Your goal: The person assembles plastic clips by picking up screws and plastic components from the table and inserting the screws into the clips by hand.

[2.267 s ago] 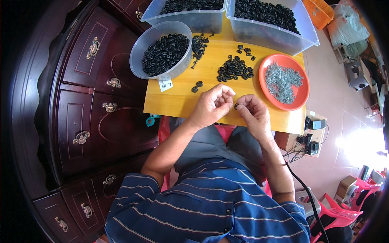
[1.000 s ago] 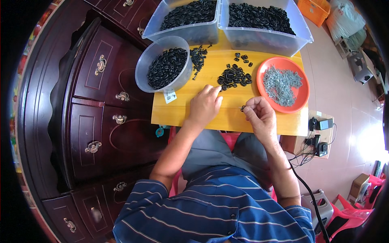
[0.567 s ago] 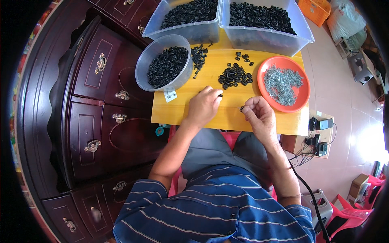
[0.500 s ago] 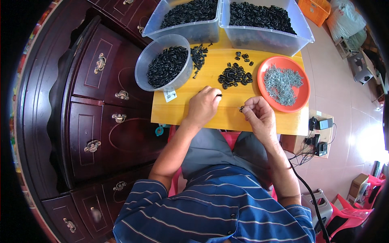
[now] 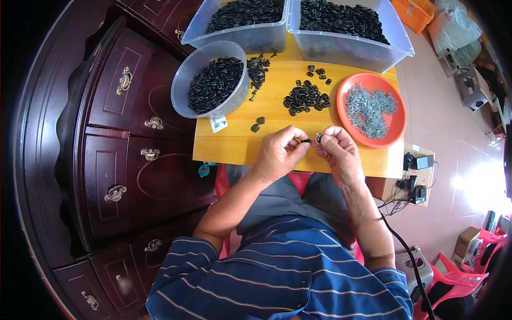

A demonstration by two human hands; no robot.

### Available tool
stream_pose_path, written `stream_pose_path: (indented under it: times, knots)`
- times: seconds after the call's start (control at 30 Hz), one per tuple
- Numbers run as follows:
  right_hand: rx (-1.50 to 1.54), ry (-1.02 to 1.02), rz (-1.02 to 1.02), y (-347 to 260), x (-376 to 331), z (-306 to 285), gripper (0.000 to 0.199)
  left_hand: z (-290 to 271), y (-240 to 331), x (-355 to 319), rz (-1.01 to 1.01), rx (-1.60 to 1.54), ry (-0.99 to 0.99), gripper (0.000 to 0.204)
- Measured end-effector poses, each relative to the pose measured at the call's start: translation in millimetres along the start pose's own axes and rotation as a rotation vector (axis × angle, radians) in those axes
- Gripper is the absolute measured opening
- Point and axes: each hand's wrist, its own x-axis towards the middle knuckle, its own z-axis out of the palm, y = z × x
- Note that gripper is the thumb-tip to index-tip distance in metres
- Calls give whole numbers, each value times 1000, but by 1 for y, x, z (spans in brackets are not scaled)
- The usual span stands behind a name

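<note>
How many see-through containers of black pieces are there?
3: one round tub at the left of the table, a left box and a right box along its far edge.

Left hand (image 5: 280,152) now back beside right hand (image 5: 340,151)

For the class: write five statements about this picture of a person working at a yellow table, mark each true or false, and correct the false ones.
1. The left hand holds a small black piece. True.
2. The orange-red plate is filled with black pieces. False: it holds silvery metal pieces.
3. The round tub stands left of the loose black pile. True.
4. The right hand is inside the plate. False: it is outside it, close to the left hand.
5. Both rectangular bins at the table's far side contain black pieces. True.
</note>
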Motion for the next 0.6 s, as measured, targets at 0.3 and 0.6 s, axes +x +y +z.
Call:
stream_pose_path:
  times: [0.3,0.6]
  knots:
    - [46,14,6,-1,-2,0,14,9,-9,3,220,189,89,16]
    - [135,23,-27,2,3,-4,12,13,6,6,432,356,60,21]
